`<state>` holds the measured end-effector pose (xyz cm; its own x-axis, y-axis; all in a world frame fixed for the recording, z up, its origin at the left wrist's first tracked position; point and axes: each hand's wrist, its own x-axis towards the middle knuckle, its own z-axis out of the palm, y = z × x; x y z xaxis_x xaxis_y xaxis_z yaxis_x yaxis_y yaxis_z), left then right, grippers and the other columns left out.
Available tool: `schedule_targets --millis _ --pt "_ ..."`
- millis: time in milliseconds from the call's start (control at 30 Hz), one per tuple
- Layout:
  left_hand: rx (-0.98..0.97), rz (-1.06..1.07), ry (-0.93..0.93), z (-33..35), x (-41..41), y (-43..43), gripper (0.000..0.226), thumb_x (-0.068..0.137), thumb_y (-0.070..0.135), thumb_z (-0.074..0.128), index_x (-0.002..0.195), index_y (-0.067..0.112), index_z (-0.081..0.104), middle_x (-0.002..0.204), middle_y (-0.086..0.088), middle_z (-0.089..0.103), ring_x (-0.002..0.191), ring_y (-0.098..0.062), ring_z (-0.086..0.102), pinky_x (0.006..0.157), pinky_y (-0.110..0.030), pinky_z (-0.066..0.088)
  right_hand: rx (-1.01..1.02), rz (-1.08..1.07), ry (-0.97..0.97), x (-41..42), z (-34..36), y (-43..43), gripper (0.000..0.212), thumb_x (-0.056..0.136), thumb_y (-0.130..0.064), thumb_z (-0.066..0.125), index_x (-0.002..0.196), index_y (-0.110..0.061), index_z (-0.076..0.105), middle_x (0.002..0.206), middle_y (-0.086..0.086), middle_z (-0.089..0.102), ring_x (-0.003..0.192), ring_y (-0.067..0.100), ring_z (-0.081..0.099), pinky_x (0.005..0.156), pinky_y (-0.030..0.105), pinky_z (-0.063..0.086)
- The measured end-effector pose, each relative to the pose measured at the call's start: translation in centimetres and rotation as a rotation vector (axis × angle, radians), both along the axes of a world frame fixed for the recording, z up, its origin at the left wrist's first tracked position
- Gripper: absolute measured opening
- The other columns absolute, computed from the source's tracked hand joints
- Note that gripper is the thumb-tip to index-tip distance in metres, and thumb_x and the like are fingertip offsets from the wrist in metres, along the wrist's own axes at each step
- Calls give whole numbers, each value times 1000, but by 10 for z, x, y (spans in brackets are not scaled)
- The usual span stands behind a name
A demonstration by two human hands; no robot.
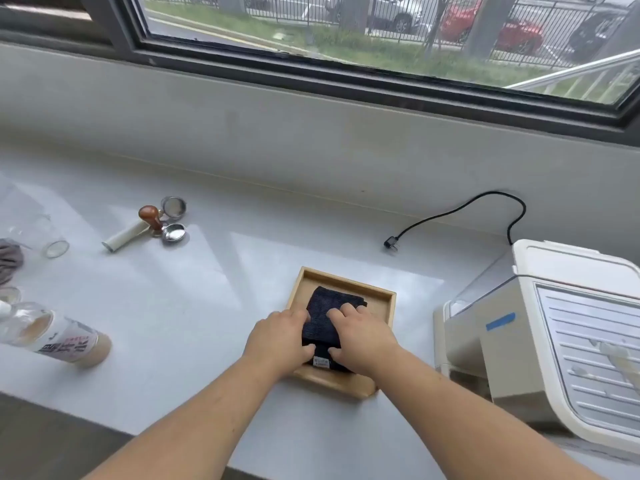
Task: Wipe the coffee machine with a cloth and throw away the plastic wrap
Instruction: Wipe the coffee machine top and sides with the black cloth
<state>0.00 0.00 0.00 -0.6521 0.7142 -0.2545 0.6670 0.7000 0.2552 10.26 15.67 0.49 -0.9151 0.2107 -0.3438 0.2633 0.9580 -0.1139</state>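
We look down on a pale grey countertop that runs under a wide, dark-framed window; through the glass we see grass, a metal fence and parked cars. A plain grey wall strip joins sill and counter.

Near the front edge sits a square wooden tray, and the dark cloth lies folded inside it. Our left hand holds the cloth's left side, fingers curled close together over its edge and thumb on top by a small label. Our right hand rests on the cloth's right half, fingers bent and slightly spread, thumb pressed to the near fold. The hands and forearms hide the tray's near rim.

The cream coffee machine stands just right of the tray, apart from it, with a strip of blue tape on its side. Pale patches cling to its ribbed panel; we cannot tell whether they are plastic wrap. Its black power cord loops over the counter, the plug lying loose.

Far left, well apart, are a wooden-knobbed tamper, two metal filter baskets, a white handle, a glass and a bottle on its side.
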Motion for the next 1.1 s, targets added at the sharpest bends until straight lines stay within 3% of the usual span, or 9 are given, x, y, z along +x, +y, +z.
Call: schedule_targets --millis 233,367,467,567,667,800,967,1033,1100 --pt "2 26 -133 -7 -2 -5 56 82 50 64 133 34 49 118 8 69 106 -20 66 80 -34 51 44 23 -33 -7 -14 -1 36 96 -27 64 127 -20 48 126 6 52 109 30 52 87 43 48" --pt "-4 28 -146 -8 -2 -5 53 82 51 64 131 36 50 116 10 69 104 -17 66 76 -32 50 87 73 -19 -12 -13 5 25 97 -15 54 121 -19 53 118 6 53 104 30 54 74 40 38" --pt "12 43 -145 -6 -5 -3 52 82 51 64 130 35 52 117 12 66 102 -16 64 73 -31 46 20 32 25 -18 -3 10 11 99 -18 45 106 -20 52 101 3 53 98 30 55 66 37 35" --pt "45 54 -127 -1 -8 4 56 82 51 66 132 33 52 129 7 60 110 -18 62 80 -34 53 -99 -51 115 -21 11 12 5 97 -23 41 91 -23 41 81 -5 46 80 27 53 50 33 26" --pt "97 70 -98 10 -8 16 55 83 52 66 133 32 52 134 5 56 113 -20 62 77 -33 50 -203 -92 165 -21 35 10 4 93 -28 42 93 -27 46 82 -5 56 74 24 58 52 36 41" --pt "166 102 -91 33 -6 30 30 84 51 56 110 35 57 104 11 64 87 -17 65 60 -32 49 -244 -97 258 -17 67 11 9 87 -28 46 94 -25 51 81 -4 61 72 25 58 57 40 50" --pt "110 102 -59 63 -6 42 6 79 34 48 83 30 46 74 11 59 65 -10 54 48 -30 35 -245 -108 373 -6 106 24 10 86 -31 48 90 -23 49 74 -4 58 69 27 55 51 33 36" --pt "104 122 -40 75 -8 43 4 80 30 48 84 31 49 74 11 59 65 -10 53 48 -30 33 -246 -142 405 -1 123 34 7 86 -31 48 89 -25 49 72 -5 58 69 25 55 51 34 37" --pt "136 145 -20 89 -10 44 19 83 23 47 95 34 56 77 12 62 68 -11 55 50 -30 36 -220 -170 415 6 138 45 6 87 -30 47 91 -27 50 72 -6 57 69 22 56 51 33 39"
